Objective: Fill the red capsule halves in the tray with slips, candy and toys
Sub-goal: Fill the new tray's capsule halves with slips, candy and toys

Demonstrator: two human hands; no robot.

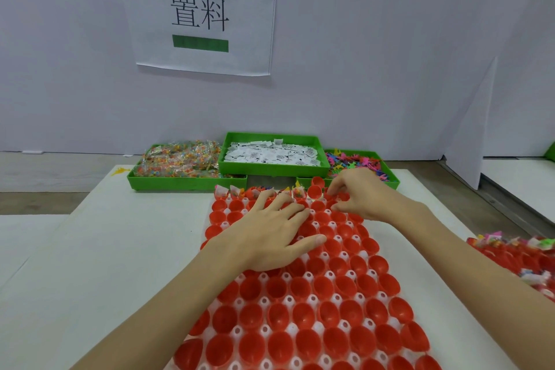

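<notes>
Evidently only part of the tray's [210, 336] twelve-o'clock row is filled; remaining red capsule halves [309, 314] lie empty. Left hand [270, 237] is pressed flat; right hand [359, 197] pinches something unidentifiable.

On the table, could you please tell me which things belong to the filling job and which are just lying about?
For the job:
- tray of red capsule halves
- candy bin
- slip bin
- toy bin
- left hand
- right hand

Just lying about:
- wall sign
- filled tray, right edge
- yellow scrap
</notes>
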